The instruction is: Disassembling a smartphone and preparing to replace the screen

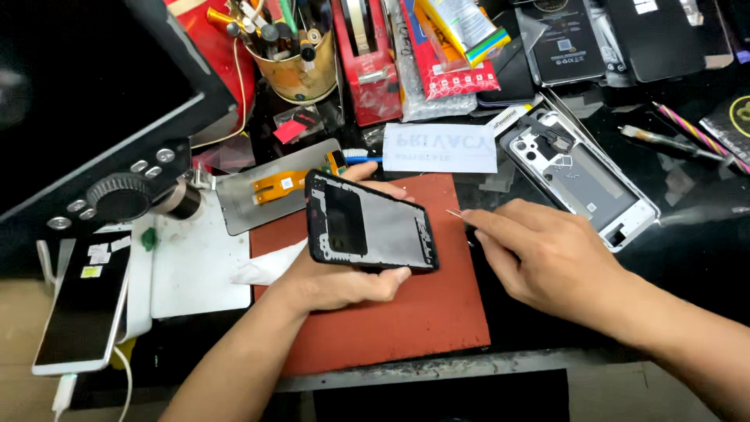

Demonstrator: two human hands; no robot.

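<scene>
Left hand (336, 277) clamps the thin, rigid, likely fragile black rectangular phone frame (369, 223) by its long edges above the red mat (437, 312) at the counter's front edge; right hand (539, 254) pinches a fine metal tool (455, 213).

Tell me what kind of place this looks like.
Most likely a phone repair bench. The left hand holds a bare black phone frame over a red work mat; an opened white phone body lies to the right, and a cup of tools stands behind.
</scene>
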